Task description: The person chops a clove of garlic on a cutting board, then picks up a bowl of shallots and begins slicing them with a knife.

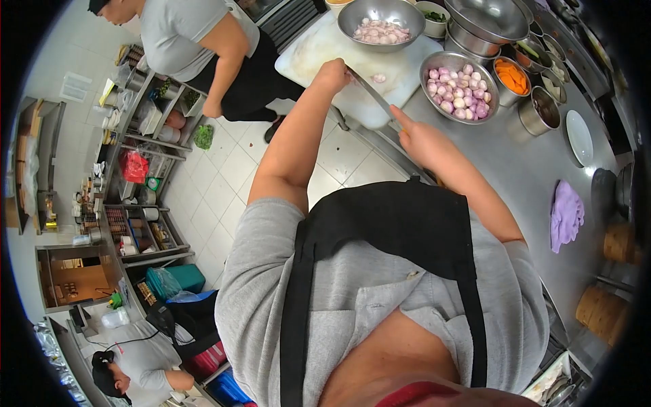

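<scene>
My right hand (428,141) grips a knife (370,91), index finger stretched along it near the handle. The blade points up and left over the white cutting board (308,51). My left hand (332,76) is closed at the far end of the blade; what its fingers hold, if anything, is hidden. A few pieces of shallot (378,78) lie on the board beside the blade. At the board's far edge sits a metal bowl (347,28) of cut shallots (381,31). To the right stands a metal bowl (430,103) full of peeled whole shallots (461,93).
Carrot pieces (512,76) fill a small pot right of the shallots. Nested steel bowls (488,17), a steel container (539,112), a white oval plate (579,138) and a purple cloth (567,216) are on the steel counter (495,159). Two people (178,41) are at the left.
</scene>
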Demonstrator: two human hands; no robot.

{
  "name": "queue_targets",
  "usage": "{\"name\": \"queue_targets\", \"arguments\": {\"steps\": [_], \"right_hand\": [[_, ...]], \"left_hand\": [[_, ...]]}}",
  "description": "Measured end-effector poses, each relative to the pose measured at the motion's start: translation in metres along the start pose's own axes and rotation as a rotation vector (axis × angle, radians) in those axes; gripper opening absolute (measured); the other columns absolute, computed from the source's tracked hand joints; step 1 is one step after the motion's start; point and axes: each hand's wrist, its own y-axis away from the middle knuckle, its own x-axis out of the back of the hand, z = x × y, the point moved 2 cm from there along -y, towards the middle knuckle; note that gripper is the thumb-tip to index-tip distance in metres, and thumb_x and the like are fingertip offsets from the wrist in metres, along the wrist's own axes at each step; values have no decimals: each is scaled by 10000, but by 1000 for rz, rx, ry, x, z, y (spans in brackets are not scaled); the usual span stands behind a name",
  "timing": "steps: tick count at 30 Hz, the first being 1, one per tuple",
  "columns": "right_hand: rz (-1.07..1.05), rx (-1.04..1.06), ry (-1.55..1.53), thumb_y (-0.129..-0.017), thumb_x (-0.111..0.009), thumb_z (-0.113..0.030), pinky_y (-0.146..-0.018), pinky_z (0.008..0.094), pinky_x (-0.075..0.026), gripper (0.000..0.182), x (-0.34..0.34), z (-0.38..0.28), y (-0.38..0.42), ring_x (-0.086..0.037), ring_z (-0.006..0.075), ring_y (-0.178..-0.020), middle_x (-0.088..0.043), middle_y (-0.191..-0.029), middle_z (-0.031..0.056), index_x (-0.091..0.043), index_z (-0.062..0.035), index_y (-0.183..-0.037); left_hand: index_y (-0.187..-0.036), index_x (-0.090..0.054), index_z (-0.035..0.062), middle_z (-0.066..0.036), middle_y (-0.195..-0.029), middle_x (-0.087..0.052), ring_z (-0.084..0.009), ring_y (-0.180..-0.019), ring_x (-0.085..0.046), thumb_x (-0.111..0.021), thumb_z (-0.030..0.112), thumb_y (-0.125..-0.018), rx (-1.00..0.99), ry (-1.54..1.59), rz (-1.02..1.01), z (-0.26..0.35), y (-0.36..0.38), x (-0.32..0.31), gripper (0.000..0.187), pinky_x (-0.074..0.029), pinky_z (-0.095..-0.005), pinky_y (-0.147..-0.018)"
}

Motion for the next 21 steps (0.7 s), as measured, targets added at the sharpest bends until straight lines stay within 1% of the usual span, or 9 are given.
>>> {"name": "queue_targets", "arguments": {"steps": [2, 4, 6, 7, 10, 13, 16, 19, 21], "right_hand": [[-13, -14, 9, -886, -473, -139, -607, 458, -444, 583, -8, 3, -15, -569, 368, -602, -577, -674, 239, -301, -143, -1442], [-24, -27, 17, -885, -474, -143, -603, 453, -447, 587, -17, 7, -22, -569, 362, -596, -580, -671, 235, -297, -150, -1445], [26, 21, -15, -885, -476, -142, -596, 445, -447, 592, -18, 9, -25, -564, 354, -583, -580, -666, 231, -291, -150, -1448], [27, 23, -14, -885, -476, -142, -596, 445, -447, 592, -16, 10, -22, -564, 354, -583, -580, -666, 231, -291, -150, -1448], [-53, -25, 20, -884, -478, -137, -601, 447, -446, 585, -5, 6, 1, -557, 355, -577, -576, -663, 231, -304, -142, -1442], [-46, -40, -29, -885, -480, -134, -604, 450, -440, 566, 4, 2, 15, -549, 359, -573, -565, -659, 237, -329, -127, -1431], [5, 8, -22, -886, -482, -132, -605, 453, -434, 551, 3, 2, 17, -547, 364, -578, -553, -659, 247, -349, -121, -1420], [-9, -5, -22, -888, -484, -130, -603, 453, -431, 553, 0, 3, 16, -549, 363, -582, -551, -659, 246, -346, -133, -1423], [32, -1, -29, -890, -486, -133, -601, 452, -431, 551, 3, 3, 18, -550, 363, -584, -552, -657, 239, -348, -148, -1423]], "left_hand": [[-895, -620, -6, -177, -869, -667, -304, -837, -645, -741, 216, -736, -8, 3, -6, 3, 2, 0, 299, -501, -362, -748], [-889, -618, -7, -173, -845, -669, -298, -812, -650, -731, 200, -744, 2, 24, 41, 6, 6, 2, 277, -506, -357, -732], [-890, -618, -6, -170, -838, -670, -296, -805, -652, -730, 200, -744, 26, 66, 23, 4, 6, 2, 276, -507, -355, -730], [-892, -618, -5, -166, -831, -671, -294, -798, -654, -728, 199, -744, 51, 110, 2, 2, 5, 1, 275, -508, -352, -728], [-892, -618, -1, -162, -828, -672, -296, -801, -654, -729, 205, -736, 51, 95, -12, 1, 3, 1, 281, -508, -352, -739], [-886, -615, 2, -164, -839, -671, -297, -808, -654, -732, 217, -727, 5, 52, 16, 1, 4, 2, 292, -508, -353, -745], [-885, -614, 9, -171, -859, -669, -295, -822, -652, -735, 218, -717, 18, 52, 13, 4, 6, 5, 294, -509, -356, -744], [-893, -607, 15, -171, -865, -666, -296, -827, -649, -734, 218, -712, 15, 42, 19, 6, 7, 4, 300, -508, -359, -740], [-896, -602, 17, -167, -859, -665, -300, -822, -647, -732, 217, -710, 1, 31, 37, 4, 5, -1, 303, -506, -359, -738]]}}
